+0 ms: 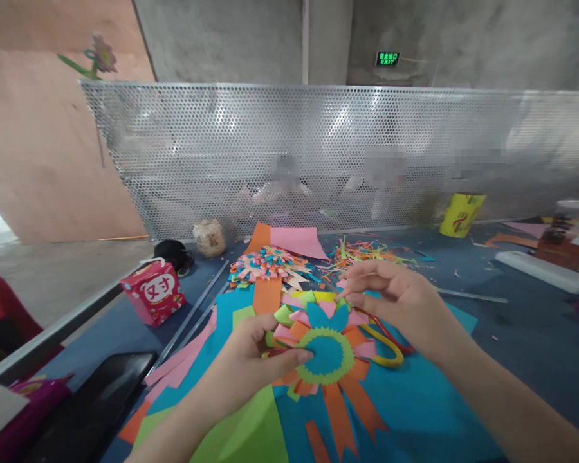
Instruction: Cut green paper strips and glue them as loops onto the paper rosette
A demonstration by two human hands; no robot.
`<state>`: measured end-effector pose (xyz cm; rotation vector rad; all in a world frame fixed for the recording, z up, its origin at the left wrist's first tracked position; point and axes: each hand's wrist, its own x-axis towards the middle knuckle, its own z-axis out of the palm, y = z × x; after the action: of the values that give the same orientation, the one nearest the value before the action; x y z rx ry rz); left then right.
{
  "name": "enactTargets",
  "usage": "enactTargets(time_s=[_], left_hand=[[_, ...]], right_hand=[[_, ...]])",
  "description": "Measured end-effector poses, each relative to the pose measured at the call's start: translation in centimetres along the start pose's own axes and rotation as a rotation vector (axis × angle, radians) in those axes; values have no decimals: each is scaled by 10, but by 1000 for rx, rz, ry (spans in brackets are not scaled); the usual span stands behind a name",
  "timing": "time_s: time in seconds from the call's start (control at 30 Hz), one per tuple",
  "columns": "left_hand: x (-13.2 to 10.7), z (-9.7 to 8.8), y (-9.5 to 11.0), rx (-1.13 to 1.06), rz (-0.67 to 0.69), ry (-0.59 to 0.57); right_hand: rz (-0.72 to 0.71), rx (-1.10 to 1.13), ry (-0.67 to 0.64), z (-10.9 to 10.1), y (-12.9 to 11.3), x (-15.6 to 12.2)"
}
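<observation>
My left hand (260, 354) grips a paper rosette (325, 354) by its left side, thumb on the front. The rosette has a blue round centre, a green zigzag ring, looped pink, orange and green strips, and orange tails with notched ends. Two blue pointed pieces stand at the top of its centre. At its upper right edge is my right hand (405, 302), fingers curved and apart; whether the fingertips touch a loop is unclear. Scissors with a yellow and red handle (390, 354) lie partly hidden beneath my right hand. Blue paper sheets (424, 399) lie under the rosette.
Finished-looking rosettes (270, 262) and a heap of paper shreds (367, 252) lie farther back. On the left are a red box (154, 292), a black tray-like object (96, 399) and green paper (246, 424). A yellow container (462, 215) stands before the perforated metal screen (270, 128).
</observation>
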<state>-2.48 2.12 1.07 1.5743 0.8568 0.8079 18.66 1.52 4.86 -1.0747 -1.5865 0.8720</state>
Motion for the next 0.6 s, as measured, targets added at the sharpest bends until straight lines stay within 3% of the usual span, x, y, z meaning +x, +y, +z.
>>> enactTargets(time_s=[0.2, 0.43, 0.5, 0.6], left_hand=[[0, 0, 1, 2, 3, -2], [1, 0, 1, -13, 21, -6], [1, 0, 1, 10, 35, 3], [0, -1, 1, 52, 45, 10]], right_hand=[[-26, -25, 54, 1, -3, -2], [-244, -312, 192, 4, -6, -9], [-272, -324, 181, 4, -6, -9], [-192, -231, 89, 1, -4, -7]])
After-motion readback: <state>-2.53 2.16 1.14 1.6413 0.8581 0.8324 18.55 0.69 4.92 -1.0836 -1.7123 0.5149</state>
